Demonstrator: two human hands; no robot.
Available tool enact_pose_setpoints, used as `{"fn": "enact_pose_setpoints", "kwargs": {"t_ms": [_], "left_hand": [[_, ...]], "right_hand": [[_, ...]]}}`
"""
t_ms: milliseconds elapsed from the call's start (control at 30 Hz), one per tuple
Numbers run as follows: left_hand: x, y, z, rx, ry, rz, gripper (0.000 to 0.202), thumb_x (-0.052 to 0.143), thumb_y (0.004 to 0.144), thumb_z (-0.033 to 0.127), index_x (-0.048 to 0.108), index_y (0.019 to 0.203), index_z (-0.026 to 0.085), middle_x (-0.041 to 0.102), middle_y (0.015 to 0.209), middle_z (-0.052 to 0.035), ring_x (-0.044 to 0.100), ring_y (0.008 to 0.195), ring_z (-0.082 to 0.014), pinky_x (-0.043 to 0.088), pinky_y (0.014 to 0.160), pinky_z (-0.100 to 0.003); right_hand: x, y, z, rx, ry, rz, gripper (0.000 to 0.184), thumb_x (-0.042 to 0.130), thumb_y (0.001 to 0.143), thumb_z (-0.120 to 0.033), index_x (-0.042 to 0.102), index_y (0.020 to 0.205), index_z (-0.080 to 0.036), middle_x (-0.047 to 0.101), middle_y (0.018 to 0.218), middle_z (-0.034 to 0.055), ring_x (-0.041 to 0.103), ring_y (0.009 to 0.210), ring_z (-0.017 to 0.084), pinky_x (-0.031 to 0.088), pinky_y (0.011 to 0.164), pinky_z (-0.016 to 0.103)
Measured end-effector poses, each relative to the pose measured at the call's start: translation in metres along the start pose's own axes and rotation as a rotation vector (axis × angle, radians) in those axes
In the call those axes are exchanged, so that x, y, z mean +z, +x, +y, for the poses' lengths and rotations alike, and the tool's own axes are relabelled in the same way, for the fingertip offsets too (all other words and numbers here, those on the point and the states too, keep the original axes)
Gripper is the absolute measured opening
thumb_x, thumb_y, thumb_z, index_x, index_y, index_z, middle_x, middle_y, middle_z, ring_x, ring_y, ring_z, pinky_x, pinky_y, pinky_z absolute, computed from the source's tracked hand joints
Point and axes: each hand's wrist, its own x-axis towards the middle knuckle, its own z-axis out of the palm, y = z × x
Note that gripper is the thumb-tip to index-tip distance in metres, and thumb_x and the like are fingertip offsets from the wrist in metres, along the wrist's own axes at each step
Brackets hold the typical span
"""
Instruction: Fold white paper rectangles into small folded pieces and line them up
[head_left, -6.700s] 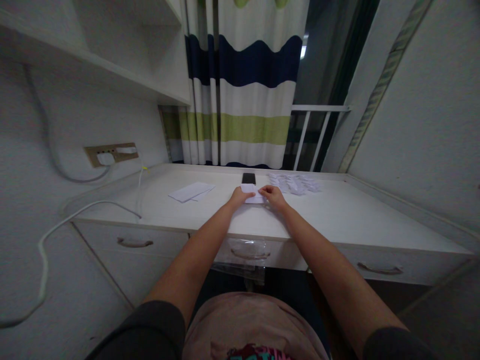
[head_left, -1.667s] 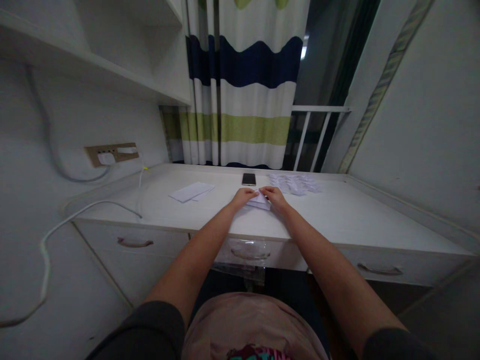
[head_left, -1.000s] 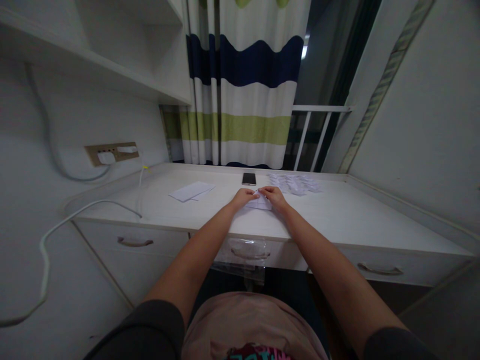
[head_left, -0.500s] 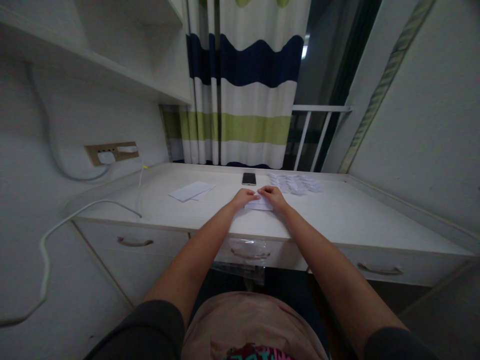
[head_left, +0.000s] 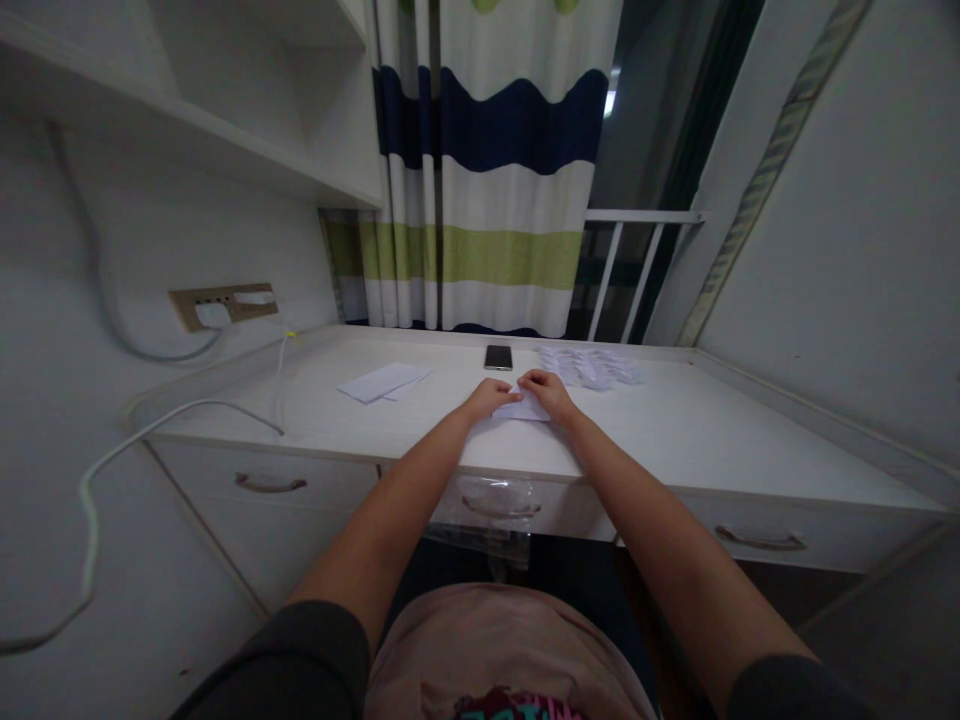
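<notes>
A small folded sheet of white paper [head_left: 524, 410] lies on the desk between my two hands, its upper part narrowing toward a point. My left hand [head_left: 489, 397] is closed at the paper's left side, thumb laid across it. From the right, my right hand [head_left: 548, 391] pinches the paper near its top with bent fingers. Fine creases are too small to make out. Off to the left rest loose white paper sheets [head_left: 381, 382], partly overlapping. Behind my right hand, several small folded white paper pieces [head_left: 592, 366] are laid out close together.
A dark phone [head_left: 498, 357] lies flat behind my hands on the white desk [head_left: 712, 430]. At the left, a white cable [head_left: 202, 404] crosses the desk edge below a wall socket [head_left: 225, 304]. Drawers with metal handles [head_left: 761, 540] line the front; a striped curtain [head_left: 517, 200] hangs behind.
Both hands have shifted very slightly to the right with the paper. The paper's front edge looks more even now; the strip seen along its lower left no longer stands out.
</notes>
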Motion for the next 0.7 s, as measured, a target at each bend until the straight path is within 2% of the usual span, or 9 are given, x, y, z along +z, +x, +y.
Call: {"fn": "enact_pose_setpoints", "kwargs": {"t_ms": [167, 400, 700], "left_hand": [[-0.0011, -0.0007, 0.0008, -0.003, -0.014, -0.006, 0.044, 0.071, 0.05, 0.054, 0.056, 0.052, 0.012, 0.043, 0.047, 0.005, 0.037, 0.051, -0.0073, 0.025, 0.05, -0.022], [-0.0019, 0.0005, -0.0011, -0.023, 0.001, -0.038, 0.039, 0.071, 0.054, 0.048, 0.055, 0.049, 0.013, 0.039, 0.045, 0.0062, 0.035, 0.049, -0.0066, 0.024, 0.05, -0.022], [-0.0024, 0.0015, -0.0046, 0.026, -0.019, -0.029, 0.041, 0.063, 0.062, 0.052, 0.058, 0.056, 0.012, 0.04, 0.045, 0.0052, 0.033, 0.049, -0.0073, 0.023, 0.05, -0.023]], "right_hand": [[0.0017, -0.0015, -0.0011, 0.043, 0.023, -0.02, 0.034, 0.064, 0.058, -0.051, 0.063, 0.059, -0.017, 0.061, 0.061, 0.0037, 0.052, 0.063, 0.016, 0.039, 0.06, 0.029], [0.0004, -0.0015, -0.0023, 0.048, 0.01, -0.062, 0.037, 0.067, 0.055, -0.052, 0.064, 0.057, -0.015, 0.061, 0.058, 0.0042, 0.051, 0.059, 0.015, 0.037, 0.056, 0.028], [-0.0014, 0.0007, 0.0012, 0.036, -0.012, 0.004, 0.036, 0.066, 0.057, -0.051, 0.063, 0.057, -0.016, 0.061, 0.057, 0.0033, 0.051, 0.058, 0.014, 0.038, 0.056, 0.028]]}}
